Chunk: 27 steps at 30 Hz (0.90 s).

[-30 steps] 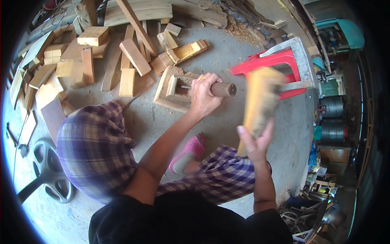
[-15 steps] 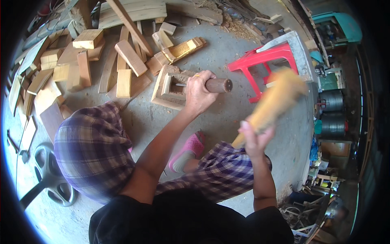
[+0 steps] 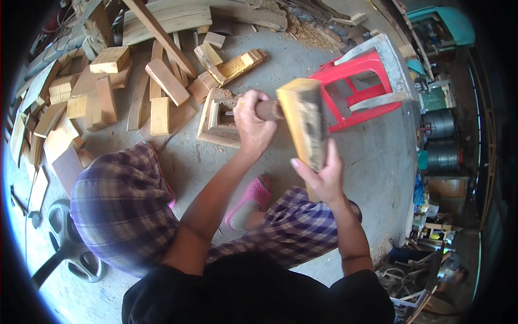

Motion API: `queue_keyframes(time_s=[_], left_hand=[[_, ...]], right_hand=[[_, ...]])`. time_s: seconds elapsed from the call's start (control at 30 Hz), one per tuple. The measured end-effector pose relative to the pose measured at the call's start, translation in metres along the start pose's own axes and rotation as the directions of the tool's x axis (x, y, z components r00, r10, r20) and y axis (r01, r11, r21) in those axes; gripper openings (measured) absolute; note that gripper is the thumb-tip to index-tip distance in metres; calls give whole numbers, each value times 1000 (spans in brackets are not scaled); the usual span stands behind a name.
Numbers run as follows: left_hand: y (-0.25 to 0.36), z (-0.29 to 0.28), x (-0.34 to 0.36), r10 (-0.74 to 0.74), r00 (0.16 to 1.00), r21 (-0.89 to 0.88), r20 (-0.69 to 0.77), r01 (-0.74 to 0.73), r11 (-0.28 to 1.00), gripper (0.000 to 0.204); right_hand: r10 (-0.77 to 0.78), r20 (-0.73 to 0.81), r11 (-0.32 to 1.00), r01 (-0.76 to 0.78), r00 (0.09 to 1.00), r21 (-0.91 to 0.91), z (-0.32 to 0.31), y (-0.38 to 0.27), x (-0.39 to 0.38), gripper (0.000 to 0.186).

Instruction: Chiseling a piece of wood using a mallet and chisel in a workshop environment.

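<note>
At nine o'clock we see loose wood offcuts (image 3: 102, 92) scattered on the concrete floor (image 3: 377, 156). Toward eleven lies a carved wooden block (image 3: 218, 116). Our left hand (image 3: 252, 123) is wrapped tight around a chisel handle (image 3: 268, 109) over that block. At one o'clock our right hand (image 3: 322, 175) grips a wooden mallet (image 3: 305, 121), its head touching the handle's end. Beyond stands a red plastic stool (image 3: 359, 81).
</note>
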<state>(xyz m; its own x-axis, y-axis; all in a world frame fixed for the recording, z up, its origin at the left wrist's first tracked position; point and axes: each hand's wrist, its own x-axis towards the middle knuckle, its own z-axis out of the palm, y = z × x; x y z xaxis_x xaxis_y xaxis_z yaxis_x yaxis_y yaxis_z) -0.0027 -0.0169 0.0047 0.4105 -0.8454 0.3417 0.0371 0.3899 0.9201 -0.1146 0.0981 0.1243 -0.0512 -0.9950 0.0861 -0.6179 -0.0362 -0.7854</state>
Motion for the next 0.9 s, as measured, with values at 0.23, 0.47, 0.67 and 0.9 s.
queue_keyframes(time_s=[0.23, 0.47, 0.67, 0.9], left_hand=[[2, -1, -3, 0, 902, 191, 432, -92, 977, 28], [12, -5, 5, 13, 930, 177, 368, -84, 981, 29], [9, -8, 8, -60, 931, 117, 359, 19, 993, 25], [24, -4, -3, -23, 903, 187, 429, -64, 980, 21]], right_hand=[[-184, -185, 979, 197, 965, 51, 0, 12, -4, 50], [-107, -85, 992, 112, 991, 57, -9, 3, -14, 50], [-34, 78, 992, 44, 996, -120, -3, 1, 0, 52], [-37, -188, 986, 67, 981, 156, -12, 3, -10, 59]])
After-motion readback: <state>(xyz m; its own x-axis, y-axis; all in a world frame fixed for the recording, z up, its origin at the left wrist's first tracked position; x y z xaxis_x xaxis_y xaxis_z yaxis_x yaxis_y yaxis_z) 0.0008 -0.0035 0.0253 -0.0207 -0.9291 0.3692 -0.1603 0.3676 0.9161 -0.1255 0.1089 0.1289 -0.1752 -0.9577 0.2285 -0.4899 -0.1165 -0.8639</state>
